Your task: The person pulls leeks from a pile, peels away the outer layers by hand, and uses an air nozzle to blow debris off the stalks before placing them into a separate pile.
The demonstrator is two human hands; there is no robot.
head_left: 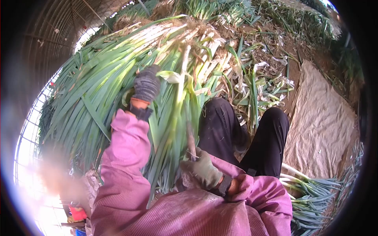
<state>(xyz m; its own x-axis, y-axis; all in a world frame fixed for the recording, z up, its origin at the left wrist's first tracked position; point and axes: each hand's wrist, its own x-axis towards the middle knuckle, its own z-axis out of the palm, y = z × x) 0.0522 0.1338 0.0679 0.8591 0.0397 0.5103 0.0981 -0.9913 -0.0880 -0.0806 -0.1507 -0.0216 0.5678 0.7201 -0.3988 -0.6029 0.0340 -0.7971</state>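
A wide pile of leeks (98, 86) lies before me, roots and white stalks at the far end, green leaves towards me. My left hand (146, 84), in a dark grey knit glove, rests over the leaves with its fingers curled; what is in them is hidden. A single leek (181, 84) with a peeled-back pale leaf lies just right of it. My right hand (204, 169), in a lighter grey-green glove, is wrapped round a long narrow tool with a brownish shaft (191, 139), pointing away from me over the leaves beside my knee. The tool's far end is blurred.
Stripped leaves and peelings (264, 84) litter the soil beyond my knees. A brown sheet (319, 122) lies at right, with more leeks (311, 196) near its lower end. Further bundles (220, 10) stand at the back. A mesh wall (29, 122) runs along the left.
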